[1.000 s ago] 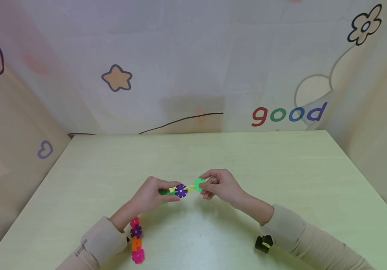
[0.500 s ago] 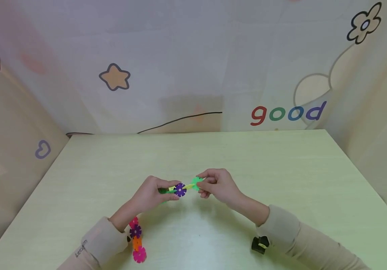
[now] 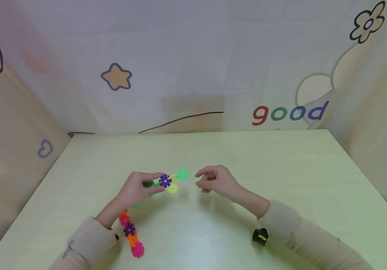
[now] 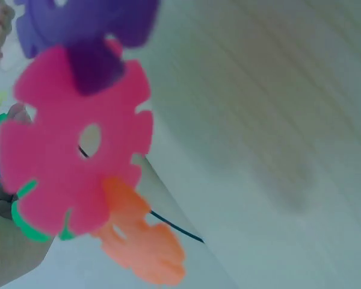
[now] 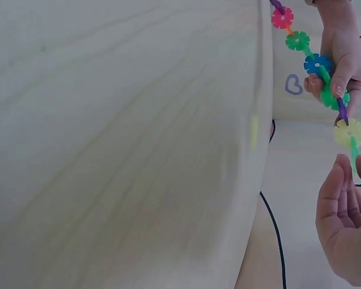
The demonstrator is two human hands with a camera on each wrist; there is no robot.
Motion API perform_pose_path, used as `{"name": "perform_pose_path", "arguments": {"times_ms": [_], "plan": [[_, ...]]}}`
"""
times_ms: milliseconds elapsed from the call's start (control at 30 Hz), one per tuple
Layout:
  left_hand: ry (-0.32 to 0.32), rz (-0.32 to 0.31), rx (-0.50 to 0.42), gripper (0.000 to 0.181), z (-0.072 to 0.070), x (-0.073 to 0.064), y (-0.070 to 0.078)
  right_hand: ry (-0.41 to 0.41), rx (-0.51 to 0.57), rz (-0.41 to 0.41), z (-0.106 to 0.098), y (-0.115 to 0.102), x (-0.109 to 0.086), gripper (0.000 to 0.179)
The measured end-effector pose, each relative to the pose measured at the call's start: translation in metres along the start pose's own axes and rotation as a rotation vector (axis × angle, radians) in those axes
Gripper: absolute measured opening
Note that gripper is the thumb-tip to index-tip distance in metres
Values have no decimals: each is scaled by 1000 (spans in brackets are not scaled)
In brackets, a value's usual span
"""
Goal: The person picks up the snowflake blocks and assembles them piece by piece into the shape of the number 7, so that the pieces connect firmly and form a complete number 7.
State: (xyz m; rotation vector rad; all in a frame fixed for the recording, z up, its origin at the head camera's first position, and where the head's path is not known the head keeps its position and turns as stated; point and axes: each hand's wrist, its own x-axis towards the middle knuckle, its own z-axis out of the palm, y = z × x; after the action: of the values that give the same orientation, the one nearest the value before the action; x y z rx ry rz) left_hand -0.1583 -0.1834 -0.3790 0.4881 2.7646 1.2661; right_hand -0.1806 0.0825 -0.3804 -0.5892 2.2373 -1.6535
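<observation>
A chain of interlocking flower-shaped plastic discs hangs from my left hand [image 3: 141, 186], which pinches it near a purple disc [image 3: 165, 181]. Beyond the fingers the chain runs to a yellow disc [image 5: 349, 133] and a light green end disc [image 3: 182, 173]. Its other end trails below the wrist through orange and purple discs to a pink disc [image 3: 137, 249]; a closer pink disc [image 4: 78, 141] fills part of the left wrist view. Just right of the chain's green end, my right hand [image 3: 217, 182] is apart from it, fingers loosely bent with nothing seen between them.
A loose yellow disc [image 3: 172, 188] appears on the table [image 3: 264, 161] below the chain. A small black device [image 3: 260, 236] sits at the right wrist. A printed curtain [image 3: 193, 56] stands behind the table, with more cloth on both sides.
My right hand has let go of the light green end disc. The left hand has moved left and slightly up with the chain, and a yellow disc beneath is now uncovered.
</observation>
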Motion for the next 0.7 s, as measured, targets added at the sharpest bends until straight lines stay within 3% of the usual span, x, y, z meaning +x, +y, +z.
{"name": "perform_pose_path", "arguments": {"times_ms": [233,533,700], "plan": [[55,-72,-25,42,-13,1,-18,-7,-91,-24,2,6,14,24],[85,-123,-27,46,-24,5,-32,-27,-297,-67,17,14,44,29],[93,-126,-27,44,-24,7,-38,-95,-380,-63,28,17,58,32]]}}
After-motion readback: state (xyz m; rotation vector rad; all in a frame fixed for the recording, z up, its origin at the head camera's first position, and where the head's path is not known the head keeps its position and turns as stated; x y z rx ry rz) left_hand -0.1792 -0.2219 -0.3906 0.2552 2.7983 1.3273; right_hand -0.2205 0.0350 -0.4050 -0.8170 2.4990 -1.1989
